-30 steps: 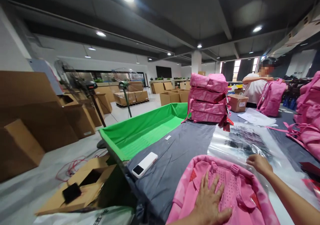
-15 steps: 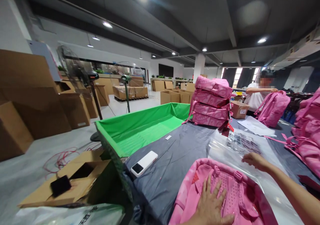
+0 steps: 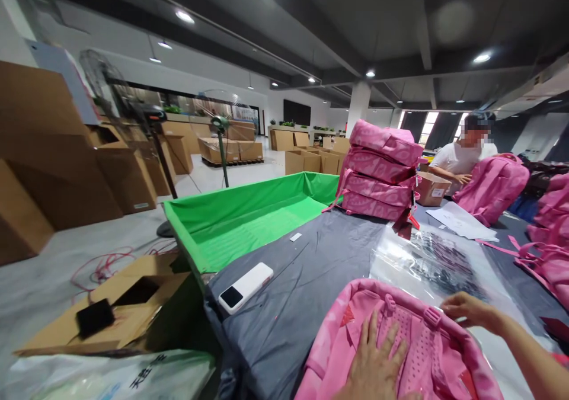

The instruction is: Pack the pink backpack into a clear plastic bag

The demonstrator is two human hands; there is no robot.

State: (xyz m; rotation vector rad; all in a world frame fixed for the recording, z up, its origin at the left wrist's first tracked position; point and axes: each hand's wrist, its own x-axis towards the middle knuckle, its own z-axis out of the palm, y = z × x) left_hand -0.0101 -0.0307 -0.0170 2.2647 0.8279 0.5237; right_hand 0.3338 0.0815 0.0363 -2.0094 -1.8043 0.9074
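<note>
Left hand point(image 3: 377, 367): my palm flat, fingers spread, on the backpack point(image 3: 351, 341), bottom centre;
Right hand point(image 3: 466, 310): fingers loose at its top edge;
Room: bare grey table point(image 3: 311, 275) leftward

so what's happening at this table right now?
A person presses the left hand flat on the back panel of a pink backpack lying on the grey table. The right hand touches its top edge, beside clear plastic bags. A stack of pink backpacks stands farther back, where another person handles one.
</note>
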